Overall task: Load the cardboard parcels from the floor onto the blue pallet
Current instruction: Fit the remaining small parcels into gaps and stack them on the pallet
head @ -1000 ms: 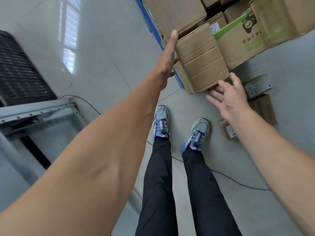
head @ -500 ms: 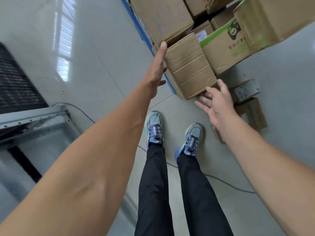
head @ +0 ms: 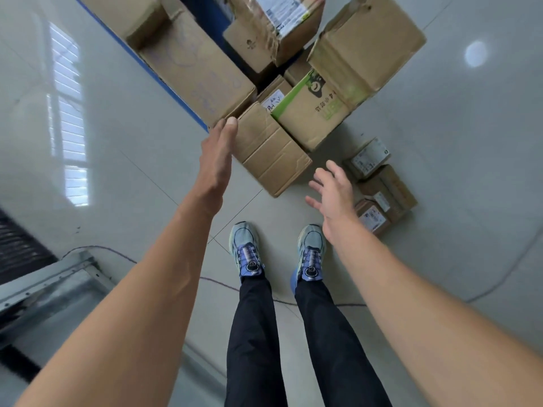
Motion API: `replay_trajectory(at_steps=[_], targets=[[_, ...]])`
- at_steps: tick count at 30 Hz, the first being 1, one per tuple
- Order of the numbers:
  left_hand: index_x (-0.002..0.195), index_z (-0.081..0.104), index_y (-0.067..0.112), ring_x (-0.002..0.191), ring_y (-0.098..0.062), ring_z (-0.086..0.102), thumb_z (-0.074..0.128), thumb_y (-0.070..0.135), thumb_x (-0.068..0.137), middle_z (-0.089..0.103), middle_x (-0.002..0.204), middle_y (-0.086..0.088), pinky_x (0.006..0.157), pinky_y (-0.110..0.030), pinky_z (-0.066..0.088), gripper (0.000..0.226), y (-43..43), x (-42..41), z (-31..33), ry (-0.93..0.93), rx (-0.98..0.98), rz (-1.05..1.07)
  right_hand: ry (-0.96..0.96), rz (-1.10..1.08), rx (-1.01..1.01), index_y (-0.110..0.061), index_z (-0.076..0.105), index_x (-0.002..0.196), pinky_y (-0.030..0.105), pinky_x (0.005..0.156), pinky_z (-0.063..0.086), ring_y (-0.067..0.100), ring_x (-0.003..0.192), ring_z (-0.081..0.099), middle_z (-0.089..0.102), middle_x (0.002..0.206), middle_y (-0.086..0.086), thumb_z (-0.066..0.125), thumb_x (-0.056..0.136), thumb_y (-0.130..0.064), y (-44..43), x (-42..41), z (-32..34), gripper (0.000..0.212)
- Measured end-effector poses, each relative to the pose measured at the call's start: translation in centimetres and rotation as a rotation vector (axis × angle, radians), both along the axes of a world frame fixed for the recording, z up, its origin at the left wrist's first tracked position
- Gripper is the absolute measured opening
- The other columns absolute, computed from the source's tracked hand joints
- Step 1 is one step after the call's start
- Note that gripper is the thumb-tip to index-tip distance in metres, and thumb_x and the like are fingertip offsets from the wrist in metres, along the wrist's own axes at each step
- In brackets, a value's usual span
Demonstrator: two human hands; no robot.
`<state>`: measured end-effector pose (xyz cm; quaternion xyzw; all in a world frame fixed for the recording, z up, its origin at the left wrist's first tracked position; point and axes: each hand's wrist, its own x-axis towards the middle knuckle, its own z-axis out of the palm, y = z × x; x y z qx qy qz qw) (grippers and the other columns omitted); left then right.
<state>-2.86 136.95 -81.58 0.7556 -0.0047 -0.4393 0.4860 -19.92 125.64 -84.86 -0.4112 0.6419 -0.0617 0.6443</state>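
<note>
Left grip [head: 219,154] released: fingers straight and together, seen edge-on, tips touching the top left corner of the near box [head: 270,148]. Right grip [head: 335,195] released too, fingers spread, palm toward the box's near right edge. It is just beside the box, no contact seen, and holds nothing. Both bare arms reach to 12 o'clock.

Box is plain and creased, turned diamond-wise, at 12 o'clock from the shoes [head: 246,248]. Cannot tell whether it rests on pallet or floor. Pallet [head: 182,105] shows mainly as a blue edge running off to 11 o'clock.

Loaded beside that edge:
- big carton [head: 188,60] at 11, touching the box
- green-printed carton [head: 311,118] at 1, touching the box
- taped carton [head: 264,30] farther back at 12
- large carton [head: 367,42] at 1, on top of the green-printed one

Three small parcels [head: 388,192] lie on the floor [head: 455,230] at 2 o'clock from the shoes. They touch one another, have white labels showing, and sit just right of the right grip, apart from the cartons.

Thin cable [head: 220,282] crosses the floor by the heels. Metal frame [head: 44,286] at 8 o'clock.
</note>
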Motion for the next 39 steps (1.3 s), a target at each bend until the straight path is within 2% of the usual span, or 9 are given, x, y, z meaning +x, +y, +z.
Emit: replay_trajectory(at_steps=[3,7,15,20,27,29,32,36,39], targets=[[0.112,0.054,0.063,0.132,0.005,0.044,0.039,0.068,0.100,0.053,0.137,0.027,0.116,-0.040,0.035,0.020,-1.7,-0.9,1.6,-0.025,-0.039,-0.068,-0.004,-0.071,-0.017,-0.026,0.045,0.150,0.034,0.081,0.056,0.014,0.114,0.062,0.057,0.136,0.003,0.053,0.104,-0.029,-0.1,-0.9,0.8,0.047],[0.148,0.045,0.037,0.146,-0.017,0.035,0.035,0.071,0.096,0.041,0.154,0.005,0.122,-0.054,0.026,0.064,-4.7,-3.7,2.4,-0.033,-0.026,-0.223,0.017,-0.156,-0.023,-0.026,0.049,0.147,0.036,0.083,0.057,0.012,0.113,0.063,0.059,0.136,0.000,0.054,0.104,-0.030,-0.4,-3.2,1.4,0.044],[0.149,0.049,0.032,0.145,-0.011,0.034,0.039,0.061,0.104,0.044,0.137,0.019,0.124,-0.045,0.024,0.055,-8.7,-13.8,1.4,0.066,-0.076,-0.400,0.056,-0.298,0.008,-0.026,0.057,0.138,0.037,0.087,0.055,0.014,0.114,0.063,0.062,0.132,-0.003,0.056,0.104,-0.029,-3.2,-10.5,0.6,0.034],[0.139,0.048,0.041,0.142,-0.013,0.039,0.040,0.065,0.101,0.048,0.145,0.012,0.123,-0.049,0.027,0.045,-9.7,-20.1,-3.4,0.228,0.038,-0.334,0.152,-0.257,0.026,-0.021,0.058,0.141,0.042,0.103,0.053,0.014,0.122,0.060,0.060,0.137,-0.001,0.055,0.105,-0.032,-6.2,-16.1,-2.9,0.038],[0.151,0.046,0.032,0.143,-0.015,0.042,0.042,0.066,0.102,0.045,0.157,0.007,0.122,-0.049,0.030,0.060,-12.3,-29.0,-12.3,0.375,0.195,-0.157,0.185,-0.114,0.057,-0.020,0.066,0.119,0.023,0.088,0.052,-0.004,0.100,0.060,0.066,0.117,-0.007,0.054,0.104,-0.028,-11.2,-23.6,-11.4,0.020],[0.140,0.052,0.039,0.137,-0.015,0.045,0.042,0.067,0.102,0.052,0.147,0.010,0.118,-0.046,0.033,0.049,-13.1,-31.7,-15.3,0.418,0.236,-0.096,0.194,-0.076,0.077,-0.026,0.065,0.106,0.020,0.075,0.048,-0.007,0.091,0.059,0.066,0.105,-0.013,0.054,0.103,-0.029,-12.6,-25.3,-14.3,0.011],[0.132,0.050,0.038,0.127,-0.014,0.047,0.040,0.065,0.103,0.051,0.132,0.011,0.114,-0.043,0.036,0.041,-13.7,-35.4,-19.4,0.488,0.285,-0.008,0.223,0.010,0.092,-0.016,0.067,0.103,0.018,0.066,0.046,-0.003,0.084,0.062,0.067,0.097,-0.007,0.052,0.102,-0.028,-14.4,-27.2,-18.3,0.020],[0.151,0.044,0.025,0.123,-0.012,0.050,0.037,0.063,0.104,0.050,0.130,0.010,0.117,-0.044,0.034,0.061,-14.4,-38.9,-24.7,0.555,0.330,0.097,0.234,0.123,0.090,0.002,0.064,0.113,0.017,0.068,0.045,0.012,0.092,0.070,0.072,0.108,0.013,0.051,0.101,-0.029,-16.2,-28.9,-22.9,0.035],[0.144,0.052,0.024,0.097,0.004,0.052,0.038,0.064,0.102,0.061,0.114,0.013,0.101,-0.037,0.035,0.059,-15.1,-39.7,-27.8,0.575,0.360,0.167,0.216,0.191,0.109,-0.010,0.069,0.113,0.019,0.080,0.051,0.006,0.102,0.068,0.072,0.117,0.005,0.051,0.097,-0.040,-17.0,-29.3,-25.1,0.039]])
